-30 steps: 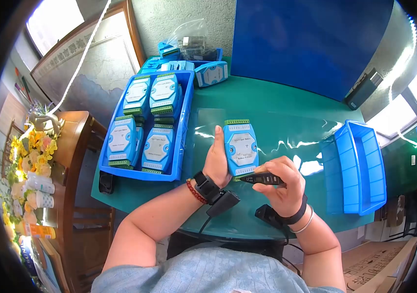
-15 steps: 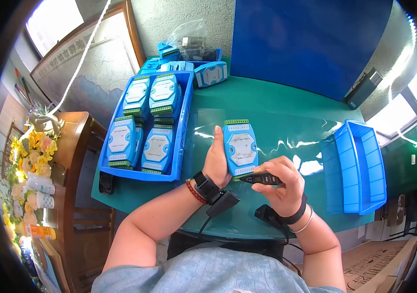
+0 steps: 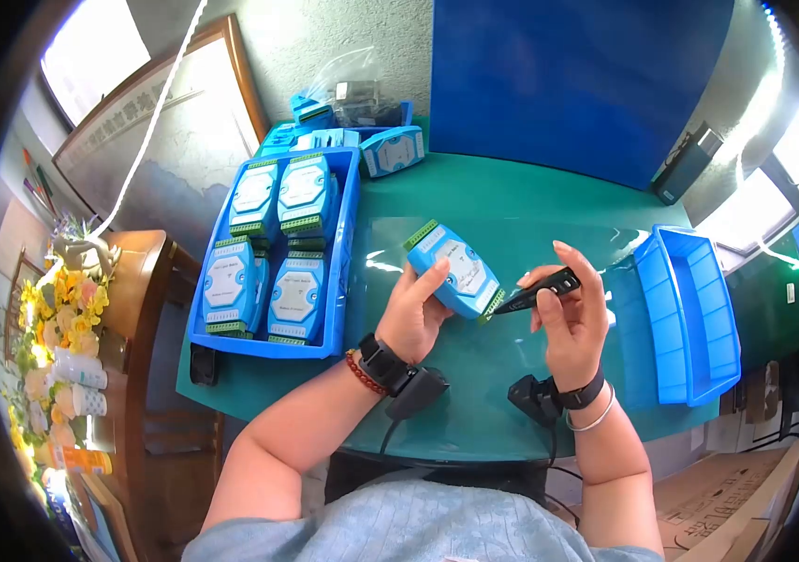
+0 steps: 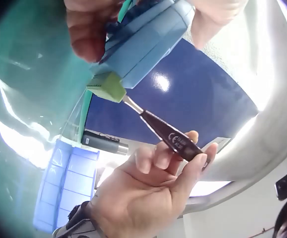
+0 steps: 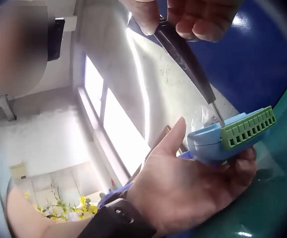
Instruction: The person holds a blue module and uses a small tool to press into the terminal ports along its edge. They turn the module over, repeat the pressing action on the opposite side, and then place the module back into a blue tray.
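My left hand holds a blue module with a white label and green terminal blocks at both ends, tilted over the table. In my right hand, thumb and fingers pinch a black tester screwdriver with a flat handle. Its metal shaft meets the green terminal block in the left wrist view. From the right wrist, the tip reaches one end of the terminal row, while the left thumb and fingers support the module's body.
A blue bin with several similar modules stands to the left. On the right is another blue bin. Behind, more blue parts and a plastic bag lie near a large blue panel. The green table has glossy reflections.
The module has turned so its far end leans left and its near end points right. My right hand has swung up and right with the screwdriver. The head view has shifted slightly.
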`<action>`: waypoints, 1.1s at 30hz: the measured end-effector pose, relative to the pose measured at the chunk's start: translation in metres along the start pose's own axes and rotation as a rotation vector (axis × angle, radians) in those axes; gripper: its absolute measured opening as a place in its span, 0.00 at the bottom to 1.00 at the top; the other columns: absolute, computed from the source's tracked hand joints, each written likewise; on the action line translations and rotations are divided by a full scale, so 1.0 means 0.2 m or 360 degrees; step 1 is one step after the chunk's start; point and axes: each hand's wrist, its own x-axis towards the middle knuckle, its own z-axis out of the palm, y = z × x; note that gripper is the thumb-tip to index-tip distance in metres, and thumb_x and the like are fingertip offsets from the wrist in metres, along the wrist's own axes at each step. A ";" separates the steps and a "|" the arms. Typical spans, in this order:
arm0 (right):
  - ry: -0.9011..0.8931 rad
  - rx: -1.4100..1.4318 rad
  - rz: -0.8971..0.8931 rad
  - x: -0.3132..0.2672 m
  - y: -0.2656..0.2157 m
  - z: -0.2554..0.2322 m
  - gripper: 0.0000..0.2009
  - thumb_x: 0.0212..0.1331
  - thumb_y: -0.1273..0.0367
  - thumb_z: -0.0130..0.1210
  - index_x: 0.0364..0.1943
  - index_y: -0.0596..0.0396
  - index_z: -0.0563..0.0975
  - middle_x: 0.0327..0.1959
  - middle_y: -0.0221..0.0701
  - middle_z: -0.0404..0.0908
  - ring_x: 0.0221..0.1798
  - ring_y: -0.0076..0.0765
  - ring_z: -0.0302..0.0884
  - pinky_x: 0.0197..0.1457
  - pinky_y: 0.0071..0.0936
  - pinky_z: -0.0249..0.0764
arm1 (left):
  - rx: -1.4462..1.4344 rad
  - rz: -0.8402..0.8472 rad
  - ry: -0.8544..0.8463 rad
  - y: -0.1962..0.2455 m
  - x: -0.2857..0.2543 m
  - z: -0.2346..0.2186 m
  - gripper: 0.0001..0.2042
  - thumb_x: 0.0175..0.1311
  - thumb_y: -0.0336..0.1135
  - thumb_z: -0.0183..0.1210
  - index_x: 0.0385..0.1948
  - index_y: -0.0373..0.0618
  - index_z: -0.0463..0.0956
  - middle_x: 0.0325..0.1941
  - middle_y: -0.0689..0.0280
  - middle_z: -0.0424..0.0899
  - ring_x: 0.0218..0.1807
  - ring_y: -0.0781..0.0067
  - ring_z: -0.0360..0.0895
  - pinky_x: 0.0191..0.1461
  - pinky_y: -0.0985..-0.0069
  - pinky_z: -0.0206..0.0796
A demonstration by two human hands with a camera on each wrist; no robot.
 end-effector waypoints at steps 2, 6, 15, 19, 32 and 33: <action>0.0010 -0.0014 -0.0029 0.01 0.01 -0.01 0.19 0.63 0.75 0.52 0.59 0.58 0.67 0.36 0.34 0.79 0.25 0.16 0.67 0.28 0.14 0.67 | 0.0037 -0.0022 -0.0003 0.02 0.00 0.02 0.20 0.67 0.40 0.52 0.58 0.45 0.63 0.57 0.62 0.73 0.60 0.64 0.71 0.61 0.59 0.63; 0.0075 0.0026 -0.0104 0.03 0.01 -0.05 0.18 0.64 0.73 0.52 0.57 0.58 0.68 0.35 0.34 0.79 0.24 0.16 0.66 0.28 0.13 0.66 | -0.0041 -0.0143 -0.0027 0.01 0.02 -0.01 0.20 0.67 0.35 0.51 0.59 0.43 0.62 0.57 0.60 0.73 0.59 0.61 0.72 0.60 0.56 0.66; 0.0539 0.0447 -0.0054 0.12 0.07 -0.18 0.12 0.68 0.68 0.47 0.52 0.55 0.65 0.38 0.40 0.80 0.25 0.25 0.74 0.28 0.21 0.74 | -0.0573 -0.0181 -0.0215 0.01 0.08 -0.12 0.22 0.72 0.42 0.45 0.62 0.41 0.56 0.65 0.53 0.65 0.66 0.52 0.65 0.65 0.53 0.65; 0.0500 0.0547 -0.0087 0.11 0.09 -0.16 0.12 0.68 0.69 0.47 0.51 0.55 0.65 0.39 0.41 0.80 0.26 0.27 0.75 0.29 0.23 0.75 | -0.0542 -0.0154 -0.0162 0.02 0.07 -0.09 0.23 0.71 0.44 0.46 0.61 0.42 0.57 0.62 0.55 0.69 0.62 0.57 0.70 0.60 0.58 0.71; 0.0434 0.0527 -0.0120 0.10 0.12 -0.13 0.12 0.68 0.69 0.47 0.51 0.55 0.64 0.40 0.41 0.80 0.28 0.28 0.77 0.32 0.25 0.77 | -0.0651 -0.0233 -0.0273 0.00 0.06 -0.11 0.23 0.72 0.43 0.44 0.62 0.41 0.55 0.65 0.54 0.65 0.65 0.54 0.66 0.63 0.57 0.69; 0.0423 0.0507 -0.0126 0.10 0.12 -0.13 0.12 0.68 0.68 0.47 0.51 0.55 0.64 0.40 0.41 0.80 0.29 0.28 0.77 0.32 0.25 0.77 | -0.0649 -0.0233 -0.0273 0.00 0.06 -0.11 0.23 0.72 0.43 0.44 0.63 0.41 0.55 0.65 0.54 0.65 0.65 0.53 0.66 0.63 0.57 0.69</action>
